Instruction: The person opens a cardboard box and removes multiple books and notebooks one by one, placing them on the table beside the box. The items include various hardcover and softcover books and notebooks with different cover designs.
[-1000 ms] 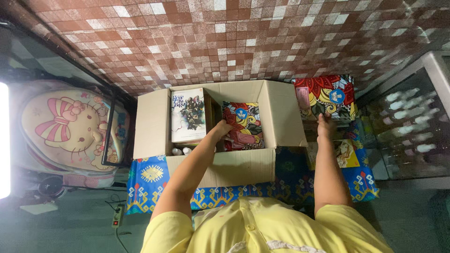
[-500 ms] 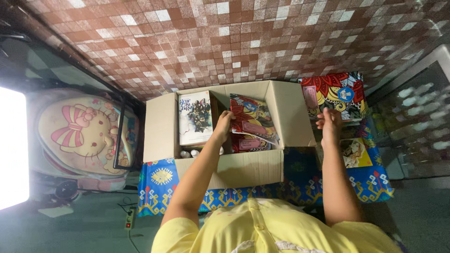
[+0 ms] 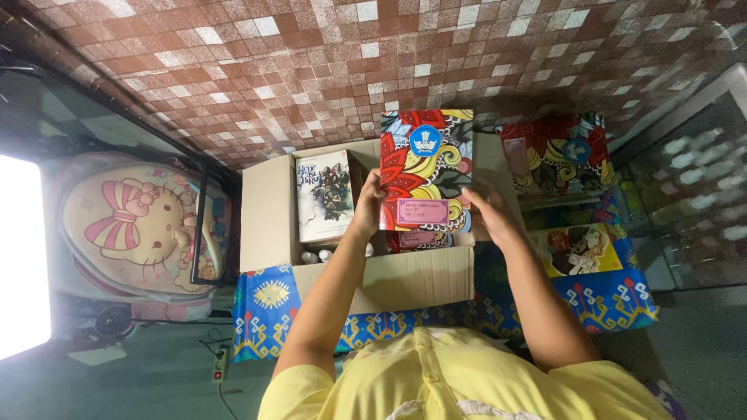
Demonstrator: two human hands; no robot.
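Observation:
I hold a colourful book [image 3: 424,167] with a red, yellow and blue swirl cover and a pink label upright above an open cardboard box [image 3: 268,210]. My left hand [image 3: 367,206] grips the book's left edge. My right hand [image 3: 486,210] grips its right edge. Inside the box stands a white book [image 3: 323,194] with a dark picture on it, and another patterned book [image 3: 416,239] lies under the held one. Small white round things [image 3: 317,255] sit in the box's near left corner.
The box rests on a blue patterned cloth [image 3: 268,307]. A stack of similar patterned books [image 3: 556,155] and a yellow illustrated book [image 3: 580,249] lie at the right. A pink cartoon backpack [image 3: 132,225] is at the left. Brown tiled floor lies beyond.
My left hand has lifted the patterned book out of the box and stood it up. My right hand has come off the stack at the right and taken the book's right edge.

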